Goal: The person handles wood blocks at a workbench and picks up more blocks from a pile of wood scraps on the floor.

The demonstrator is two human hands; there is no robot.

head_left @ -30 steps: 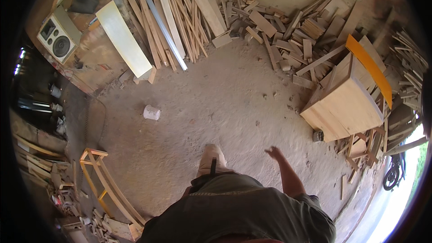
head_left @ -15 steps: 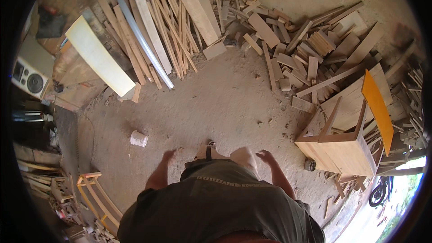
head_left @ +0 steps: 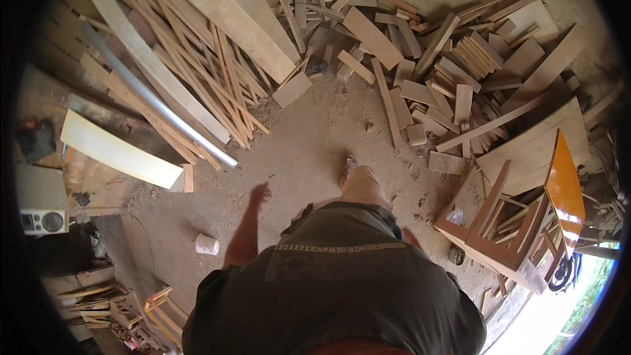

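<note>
My left hand (head_left: 261, 193) hangs out in front of me on the left, above the dusty floor. Its fingers are loosely apart, and nothing is in them. Of my right arm only a small patch of skin shows beside my shorts, so the fingers of that hand are hidden. A white bucket (head_left: 207, 244) on the floor is the thing nearest my left arm. One sandalled foot (head_left: 349, 163) is stretched out ahead of me.
Long planks (head_left: 246, 26) and strips lean at the far left, near a pale board (head_left: 118, 154). Wood offcuts (head_left: 420, 92) heap up at the far right. A wooden furniture frame (head_left: 490, 250) with an orange panel (head_left: 566, 190) stands right. A speaker (head_left: 46, 221) sits left.
My view has moved forward and turned toward the right. One foot has stepped ahead. My left hand has swung forward, while my right hand has gone back, mostly out of sight.
</note>
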